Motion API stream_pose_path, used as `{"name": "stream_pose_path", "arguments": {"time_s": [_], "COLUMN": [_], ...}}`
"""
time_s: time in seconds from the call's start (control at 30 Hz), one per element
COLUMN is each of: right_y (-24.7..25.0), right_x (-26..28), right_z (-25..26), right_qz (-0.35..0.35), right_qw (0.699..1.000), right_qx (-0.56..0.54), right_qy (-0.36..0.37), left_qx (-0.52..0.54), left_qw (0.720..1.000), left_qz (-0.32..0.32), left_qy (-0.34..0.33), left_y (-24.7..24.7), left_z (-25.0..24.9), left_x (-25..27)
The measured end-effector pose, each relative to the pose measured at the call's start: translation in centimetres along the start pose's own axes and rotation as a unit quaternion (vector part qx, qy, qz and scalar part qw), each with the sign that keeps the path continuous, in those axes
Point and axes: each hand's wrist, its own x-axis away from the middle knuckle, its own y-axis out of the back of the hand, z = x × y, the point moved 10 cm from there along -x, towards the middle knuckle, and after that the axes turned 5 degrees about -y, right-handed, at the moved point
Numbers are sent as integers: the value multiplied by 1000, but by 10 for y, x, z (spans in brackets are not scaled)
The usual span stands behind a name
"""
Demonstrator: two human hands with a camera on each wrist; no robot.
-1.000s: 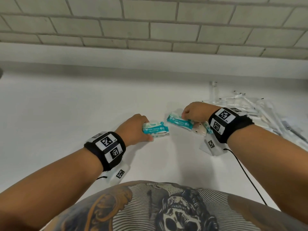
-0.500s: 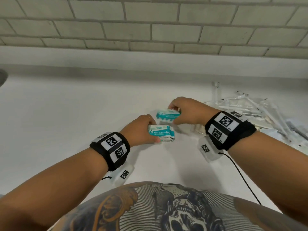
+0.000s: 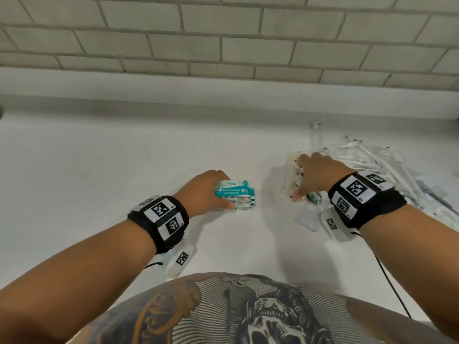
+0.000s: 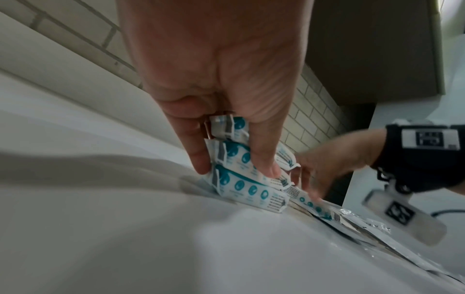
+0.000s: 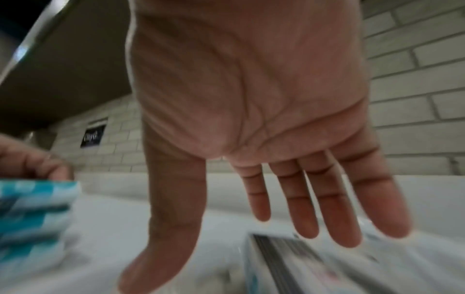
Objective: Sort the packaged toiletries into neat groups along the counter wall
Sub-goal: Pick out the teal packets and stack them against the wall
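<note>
Step in hand is stacking wipes. The left hand (image 3: 207, 191) clasps a stack of mini wipes packs (image 3: 235, 194) at the surface's (image 3: 99, 170) centre. The right hand (image 3: 315, 175), fingers spread and empty, reaches over the toiletries pile (image 3: 372, 165) at 3 o'clock. Next it likely needs another teal pack (image 3: 314, 196) pinched out.

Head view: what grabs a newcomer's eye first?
The teal-and-white stack of mini wipes packs at mid-counter, gripped by the left hand. Next, to its right, the right hand reaching open-fingered into the jumble of clear-wrapped toiletries. Behind both runs the pale brick wall.
</note>
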Motion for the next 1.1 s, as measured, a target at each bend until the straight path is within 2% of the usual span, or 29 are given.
{"name": "stream_pose_path", "arguments": {"time_s": [0.13, 0.23, 0.3, 0.37, 0.47, 0.57, 0.7, 0.73, 0.83, 0.93, 1.0, 1.1], "right_y": [-17, -7, -1, -2, -9, -7, 3, 3, -13, -10, 7, 46], "right_x": [-2, -6, -4, -4, -9, -22, -29, -27, -19, -17, -15, 4], "right_z": [-2, 14, 34, 54, 64, 53, 45, 47, 60, 66, 70, 92], "right_qz": [12, 11, 23, 38, 71, 42, -15, -17, 37, 15, 1, -30], "right_qw": [1000, 995, 980, 971, 964, 983, 984, 983, 985, 992, 983, 950], "right_qx": [-4, -91, -175, -201, -225, -157, -169, -174, -150, -82, -134, -196], "right_qy": [-2, 47, 92, 128, 124, 82, 56, 58, 83, 99, 126, 240], "left_qx": [-6, -9, -9, -14, -20, -13, -8, -6, -6, -6, -6, 0], "left_qw": [1000, 1000, 1000, 1000, 1000, 1000, 1000, 1000, 1000, 1000, 1000, 1000], "left_qz": [-1, -1, 1, 4, 7, 7, 10, 10, 11, 13, 16, 16], "left_qy": [-4, 0, 2, 1, 2, 5, 8, 9, 6, 7, 7, 7], "left_y": [2, 1, 0, 0, 0, -1, -2, -1, -2, -2, -2, -2], "left_z": [-2, 0, 1, 1, -1, 1, 2, 3, 2, 2, 1, 0], "left_x": [-1, -1, -1, -1, -1, -2, -2, -2, -3, -3, -2, 0]}}
